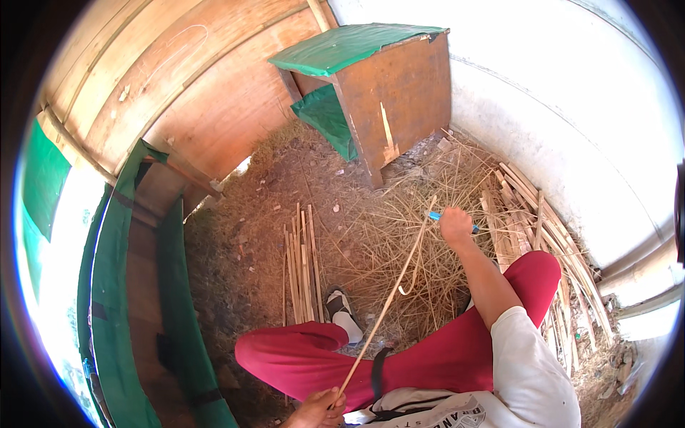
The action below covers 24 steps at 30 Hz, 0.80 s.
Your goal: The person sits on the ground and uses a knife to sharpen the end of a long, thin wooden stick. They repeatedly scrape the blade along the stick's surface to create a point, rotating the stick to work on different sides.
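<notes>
The stick [386,307] is long, slender and pale tan, nearly straight, with its lower end held at 6 o'clock. It slants from there toward 1 o'clock, its free upper end lying just above the 3 o'clock line. A thin, pale strip [403,291] runs close along the upper part and ends in a small hook toward 5 o'clock; whether it is joined to the stick is unclear.

The blue tool [434,215] is gripped at 3 o'clock, its middle covered, one end at the stick, the other pointing toward 4 o'clock.
</notes>
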Tool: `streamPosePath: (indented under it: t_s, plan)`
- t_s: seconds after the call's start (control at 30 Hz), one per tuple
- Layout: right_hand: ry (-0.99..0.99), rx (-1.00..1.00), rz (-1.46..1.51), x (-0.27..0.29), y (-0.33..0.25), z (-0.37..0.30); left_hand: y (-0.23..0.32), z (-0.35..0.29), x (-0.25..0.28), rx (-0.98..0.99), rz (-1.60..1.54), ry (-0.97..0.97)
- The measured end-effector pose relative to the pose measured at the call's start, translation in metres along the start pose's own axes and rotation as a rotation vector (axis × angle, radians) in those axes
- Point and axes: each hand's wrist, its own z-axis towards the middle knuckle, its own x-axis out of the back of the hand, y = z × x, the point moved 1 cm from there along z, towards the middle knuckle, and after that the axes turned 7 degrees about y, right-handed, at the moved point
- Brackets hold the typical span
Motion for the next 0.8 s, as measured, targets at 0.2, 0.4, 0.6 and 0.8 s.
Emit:
streamPosePath:
  t_s: [0.2,0.4,0.6,0.8]
  plan:
    - [-0.13,-0.032,-0.057,-0.005,0.007,0.003,-0.008,-0.02,0.015,-0.161,0.671,0.154]
    - [-0.06,0.045,-0.111,-0.027,0.01,-0.005,-0.009,-0.041,0.015,-0.239,1.298,0.273]
    - [-0.136,0.046,-0.129,-0.032,0.012,0.005,-0.037,-0.037,0.043,-0.323,1.183,0.243]
    - [-0.076,-0.112,-0.046,-0.05,0.032,0.0,-0.035,-0.043,0.038,-0.289,0.994,0.363]
